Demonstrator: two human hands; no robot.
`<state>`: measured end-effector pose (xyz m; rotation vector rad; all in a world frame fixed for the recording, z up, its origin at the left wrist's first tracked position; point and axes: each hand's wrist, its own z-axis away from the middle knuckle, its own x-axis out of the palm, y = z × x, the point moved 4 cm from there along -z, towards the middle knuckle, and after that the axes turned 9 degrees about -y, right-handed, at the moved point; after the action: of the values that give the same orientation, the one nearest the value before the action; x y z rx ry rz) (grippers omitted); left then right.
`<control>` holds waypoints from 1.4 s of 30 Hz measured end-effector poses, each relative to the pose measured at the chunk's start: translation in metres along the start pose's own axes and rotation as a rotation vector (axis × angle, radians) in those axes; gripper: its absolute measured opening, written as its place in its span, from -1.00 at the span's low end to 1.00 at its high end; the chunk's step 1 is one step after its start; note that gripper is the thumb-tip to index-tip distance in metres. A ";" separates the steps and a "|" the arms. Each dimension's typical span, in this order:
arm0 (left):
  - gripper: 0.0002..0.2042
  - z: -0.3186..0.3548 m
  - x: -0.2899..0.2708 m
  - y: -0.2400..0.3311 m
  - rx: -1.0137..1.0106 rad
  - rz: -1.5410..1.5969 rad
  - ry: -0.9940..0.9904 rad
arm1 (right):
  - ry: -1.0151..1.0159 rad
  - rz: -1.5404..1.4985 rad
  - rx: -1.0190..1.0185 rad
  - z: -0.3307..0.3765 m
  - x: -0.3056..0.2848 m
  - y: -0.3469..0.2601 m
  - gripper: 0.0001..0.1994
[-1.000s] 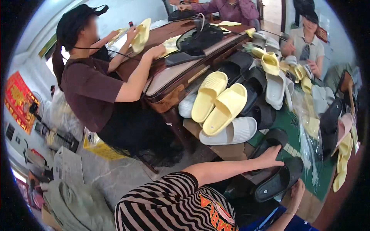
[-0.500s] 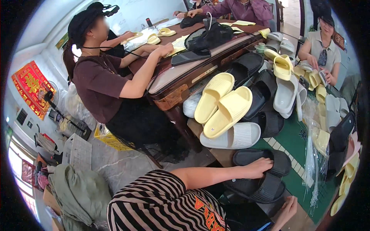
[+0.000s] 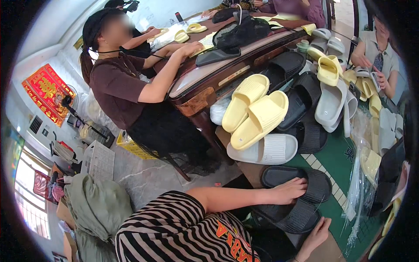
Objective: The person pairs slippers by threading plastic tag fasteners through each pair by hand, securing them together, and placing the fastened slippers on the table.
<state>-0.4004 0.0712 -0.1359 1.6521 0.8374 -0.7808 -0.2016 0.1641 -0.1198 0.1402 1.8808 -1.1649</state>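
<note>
A pair of black slide slippers (image 3: 293, 216) lies in front of me, soles down, side by side at the table's near edge. Over the inner sides of the two slippers reaches my left hand (image 3: 288, 191), its fingers closed at the ribbed strap of the farther one. My right hand (image 3: 315, 238) is by the toe of the nearer slipper, fingers partly extended and loosely apart, with nothing visible in them. Just beyond the pair sits a grey slipper (image 3: 279, 148), with two yellow slippers (image 3: 260, 121) stacked on it.
More black, grey (image 3: 330, 105) and yellow slippers pile up along the green table mat (image 3: 336, 150). A bundle of thin clear plastic strands (image 3: 355, 205) lies to the right. Co-workers sit at a brown table (image 3: 192, 94) beyond and at far right. A white crate (image 3: 98, 160) stands on the floor.
My right hand has moved up and left to the nearer black slipper's toe. The left hand stays on the pair. The whole view has shifted slightly.
</note>
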 end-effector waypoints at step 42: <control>-0.65 -0.017 0.002 -0.005 0.086 0.026 -0.125 | -0.043 -0.007 0.038 0.008 0.001 0.005 -0.83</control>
<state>-0.4024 0.0887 -0.1361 1.6679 0.7021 -0.9027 -0.1951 0.1605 -0.1250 0.1282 1.8231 -1.2003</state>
